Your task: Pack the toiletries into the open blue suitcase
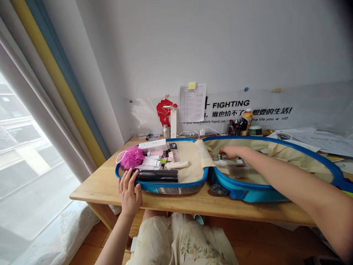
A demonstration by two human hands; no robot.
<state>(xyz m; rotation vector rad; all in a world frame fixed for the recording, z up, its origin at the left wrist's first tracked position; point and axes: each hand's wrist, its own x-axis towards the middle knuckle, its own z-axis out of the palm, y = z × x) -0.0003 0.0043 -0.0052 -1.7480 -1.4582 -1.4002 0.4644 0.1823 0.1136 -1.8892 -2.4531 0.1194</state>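
An open blue-rimmed suitcase lies on the wooden desk in two halves, with a cream lining point(190, 156). My left hand point(129, 193) rests with spread fingers on the front rim of the left half point(176, 186), touching the end of a black cylindrical case point(157, 175). That half also holds a pink bath puff point(132, 157), a white box point(152, 145) and several tubes. My right hand point(231, 151) reaches into the right half point(248, 193), fingers down at a small glass bottle point(220, 157). A white bottle point(228, 162) lies just below it.
The wooden desk point(93, 189) ends at a front edge near my lap. At the back stand a white lamp point(173, 123), a yellow-capped drink bottle point(247, 122) and a cluster of pens point(234, 127). Papers point(311, 141) lie at the right. A curtained window point(30, 147) is at the left.
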